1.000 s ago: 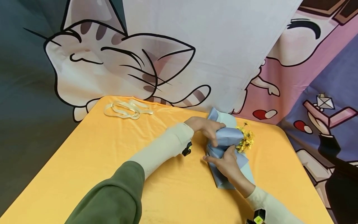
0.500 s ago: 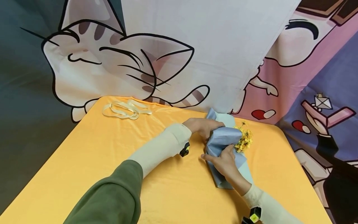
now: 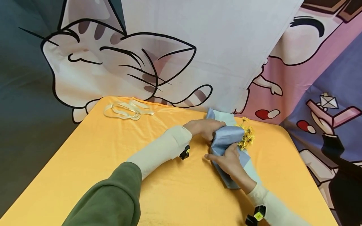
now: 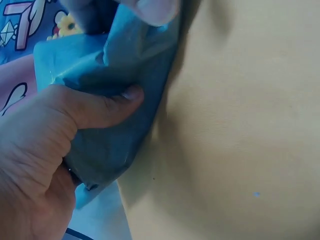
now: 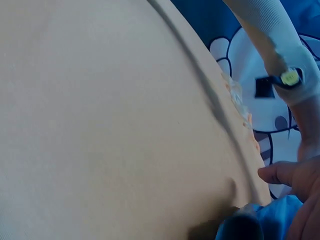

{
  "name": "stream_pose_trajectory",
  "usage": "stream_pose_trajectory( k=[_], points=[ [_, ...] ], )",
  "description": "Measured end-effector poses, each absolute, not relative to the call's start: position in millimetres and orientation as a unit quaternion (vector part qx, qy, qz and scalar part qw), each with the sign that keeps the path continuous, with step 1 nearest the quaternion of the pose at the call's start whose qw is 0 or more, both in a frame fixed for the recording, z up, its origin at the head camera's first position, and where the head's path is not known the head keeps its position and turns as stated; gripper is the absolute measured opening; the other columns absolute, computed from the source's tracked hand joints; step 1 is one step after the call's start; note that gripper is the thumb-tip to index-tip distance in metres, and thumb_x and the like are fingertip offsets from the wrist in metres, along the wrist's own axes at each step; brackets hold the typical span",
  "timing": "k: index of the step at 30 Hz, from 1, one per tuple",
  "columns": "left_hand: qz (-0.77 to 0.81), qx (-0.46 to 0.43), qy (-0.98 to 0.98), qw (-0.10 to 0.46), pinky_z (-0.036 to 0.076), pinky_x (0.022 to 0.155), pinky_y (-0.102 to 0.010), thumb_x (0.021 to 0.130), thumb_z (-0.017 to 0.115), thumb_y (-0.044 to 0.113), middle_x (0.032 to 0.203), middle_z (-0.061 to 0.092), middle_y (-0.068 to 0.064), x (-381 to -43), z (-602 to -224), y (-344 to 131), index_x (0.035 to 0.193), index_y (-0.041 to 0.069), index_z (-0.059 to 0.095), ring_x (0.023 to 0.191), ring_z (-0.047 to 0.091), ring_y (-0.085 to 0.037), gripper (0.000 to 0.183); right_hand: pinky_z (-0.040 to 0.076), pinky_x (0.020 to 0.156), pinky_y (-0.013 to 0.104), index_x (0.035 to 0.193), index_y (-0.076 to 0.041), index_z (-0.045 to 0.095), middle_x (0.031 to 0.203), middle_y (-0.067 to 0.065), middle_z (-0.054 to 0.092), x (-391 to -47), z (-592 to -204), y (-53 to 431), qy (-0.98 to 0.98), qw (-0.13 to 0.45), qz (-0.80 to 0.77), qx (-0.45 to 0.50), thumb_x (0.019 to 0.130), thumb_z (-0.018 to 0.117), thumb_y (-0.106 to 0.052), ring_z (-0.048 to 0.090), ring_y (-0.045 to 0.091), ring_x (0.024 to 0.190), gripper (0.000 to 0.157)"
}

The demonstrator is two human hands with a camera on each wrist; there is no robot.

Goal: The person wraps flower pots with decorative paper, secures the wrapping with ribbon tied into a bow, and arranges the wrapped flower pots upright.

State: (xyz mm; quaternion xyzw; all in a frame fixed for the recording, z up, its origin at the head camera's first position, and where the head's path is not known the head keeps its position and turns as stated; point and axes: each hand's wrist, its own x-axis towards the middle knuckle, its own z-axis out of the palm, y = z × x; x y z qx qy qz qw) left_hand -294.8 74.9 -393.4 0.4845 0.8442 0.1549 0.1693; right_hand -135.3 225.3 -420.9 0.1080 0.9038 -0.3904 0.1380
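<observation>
A small bouquet lies at the table's right side in the head view. Its yellow flowers (image 3: 247, 135) poke out to the right of the blue wrapping paper (image 3: 226, 136). My left hand (image 3: 204, 128) grips the gathered left end of the wrap; in the left wrist view its thumb lies flat across the paper (image 4: 120, 145) and its fingers are hidden behind. My right hand (image 3: 230, 161) rests on the near side of the wrap. Its forefinger points up along the paper and its thumb sticks out to the left, apart from the forefinger.
A loose cream ribbon (image 3: 128, 110) lies in loops at the table's back left. A yellow cloth (image 3: 172, 191) covers the table. Behind it hangs a curtain (image 3: 226, 53) printed with a cartoon cat and figures.
My left fingers, spread over the wrap before, have tucked round its left end. The bouquet has turned a little, its lower paper edge shifting right. The right hand stays nearly in place.
</observation>
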Motion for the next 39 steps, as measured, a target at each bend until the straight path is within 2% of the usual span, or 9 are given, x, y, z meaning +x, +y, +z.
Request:
stream_pose_trajectory(
  k=[7,12,18,22,26,28,32,35,39],
  points=[
    [0.138,0.415,0.893,0.109,0.055,0.11,-0.038,0.089,0.098,0.034,0.141,0.071,-0.003,-281,-403,71,0.158,0.011,0.052,0.125,0.068,-0.02,0.086,0.03,0.135,0.07,0.168,0.009,-0.03,0.182,0.042,0.0,-154,-414,246,0.926,0.139,-0.347,0.054,0.085,0.094,-0.062,0.015,0.06,0.17,0.166],
    [0.118,0.363,0.924,0.033,0.056,0.104,-0.039,0.089,0.094,0.057,0.127,0.073,-0.003,-260,-414,72,0.143,0.008,0.058,0.115,0.071,-0.022,0.08,0.035,0.132,0.07,0.169,0.009,-0.027,0.18,0.044,0.014,-173,-415,260,0.936,0.131,-0.326,-0.001,0.081,0.099,-0.061,0.028,0.059,0.166,0.169],
    [0.152,0.264,0.952,-0.032,0.059,0.094,-0.037,0.089,0.091,0.065,0.115,0.074,-0.004,-235,-431,77,0.134,0.006,0.062,0.102,0.071,-0.02,0.08,0.046,0.124,0.067,0.177,0.006,-0.008,0.166,0.041,0.046,-197,-421,274,0.934,0.09,-0.331,-0.102,0.082,0.104,-0.038,0.056,0.052,0.147,0.154],
    [0.163,0.223,0.959,-0.062,0.061,0.093,-0.036,0.089,0.09,0.067,0.112,0.076,-0.006,-226,-437,82,0.129,0.005,0.063,0.103,0.073,-0.021,0.078,0.048,0.12,0.068,0.178,0.004,-0.006,0.164,0.042,0.049,-207,-422,280,0.938,0.1,-0.306,-0.127,0.086,0.101,-0.038,0.06,0.052,0.143,0.147],
    [0.194,0.206,0.958,-0.044,0.057,0.102,-0.039,0.093,0.087,0.064,0.119,0.072,-0.008,-222,-442,84,0.133,0.005,0.059,0.114,0.069,-0.024,0.077,0.048,0.12,0.068,0.179,0.003,0.0,0.167,0.04,0.047,-211,-421,286,0.942,0.114,-0.283,-0.138,0.09,0.098,-0.043,0.059,0.052,0.145,0.14],
    [0.22,0.204,0.954,-0.018,0.054,0.111,-0.042,0.095,0.085,0.061,0.13,0.069,-0.011,-222,-444,83,0.145,0.003,0.053,0.125,0.065,-0.027,0.083,0.048,0.12,0.067,0.18,0.001,0.003,0.166,0.038,0.05,-211,-422,290,0.944,0.112,-0.277,-0.144,0.094,0.094,-0.046,0.059,0.05,0.145,0.134],
    [0.27,0.211,0.939,0.035,0.048,0.125,-0.046,0.099,0.082,0.055,0.15,0.064,-0.019,-221,-445,77,0.168,-0.002,0.033,0.14,0.063,-0.032,0.102,0.049,0.12,0.067,0.181,-0.005,0.005,0.164,0.034,0.055,-211,-431,299,0.947,0.091,-0.267,-0.154,0.101,0.085,-0.051,0.062,0.048,0.143,0.123],
    [0.275,0.225,0.932,0.062,0.041,0.134,-0.046,0.103,0.077,0.056,0.163,0.059,-0.025,-222,-445,72,0.175,-0.007,0.019,0.15,0.061,-0.033,0.111,0.043,0.126,0.071,0.182,-0.009,0.003,0.172,0.034,0.046,-210,-441,304,0.94,0.085,-0.282,-0.17,0.105,0.08,-0.049,0.054,0.051,0.154,0.117],
    [0.266,0.236,0.929,0.103,0.022,0.144,-0.045,0.109,0.065,0.058,0.183,0.033,-0.027,-224,-443,66,0.178,-0.006,0.007,0.172,0.034,-0.036,0.111,0.033,0.131,0.075,0.182,-0.011,0.006,0.181,0.029,0.032,-209,-450,306,0.932,0.088,-0.297,-0.188,0.11,0.073,-0.049,0.039,0.051,0.164,0.106]
  ],
)
